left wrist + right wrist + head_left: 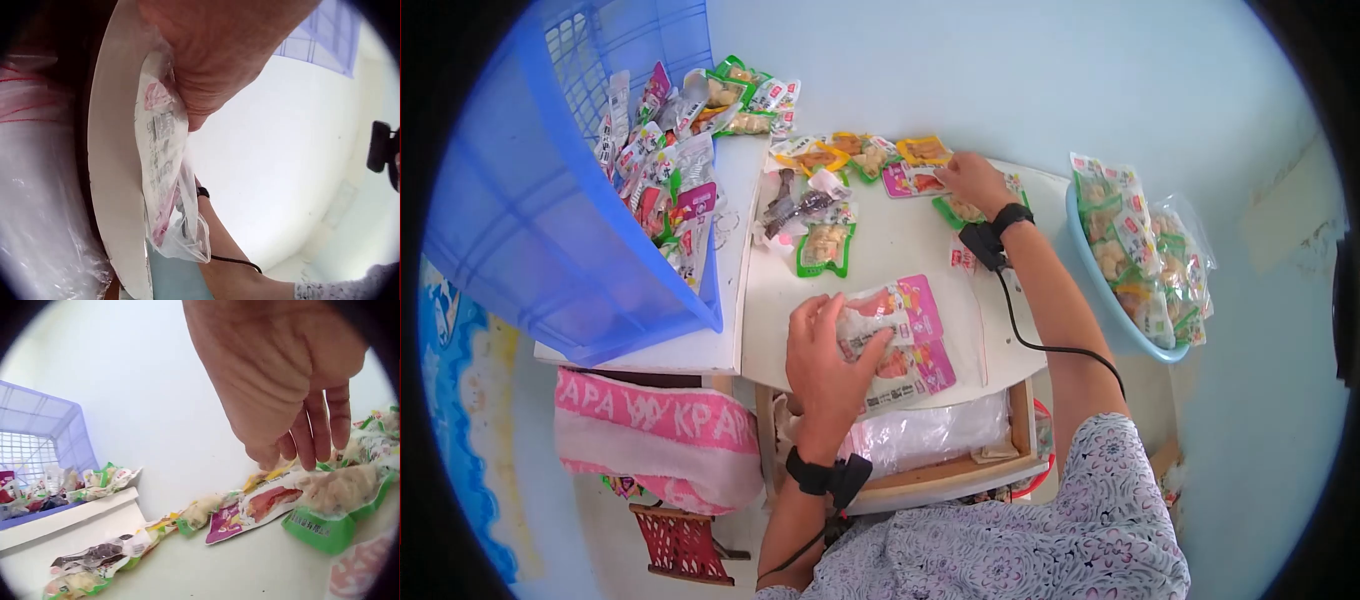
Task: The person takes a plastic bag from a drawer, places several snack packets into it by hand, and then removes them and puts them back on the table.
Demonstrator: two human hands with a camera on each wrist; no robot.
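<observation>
My left hand (828, 365) grips a clear plastic bag (199, 240) at the table's front edge, thumb on the near side. Inside the bag lie two pink-and-white snack packets (922, 305), one above the other. Over the back of the table, my right hand (977, 185) reaches down with its fingers (317, 425) fairly straight. Its fingertips are right at a purple-ended packet (265, 506) with reddish food, beside a green-edged packet (337, 494). Yellow-edged packets (923, 150) lie just behind.
A blue basket (530, 200) full of packets stands at the left. A light-blue basin (1090, 270) with bagged packets is at the right. Dark-food packets (795, 208) and a green-edged packet (825, 248) lie mid-table. Below, an open drawer (945, 487) holds plastic bags; a pink towel (658, 440) hangs beside it.
</observation>
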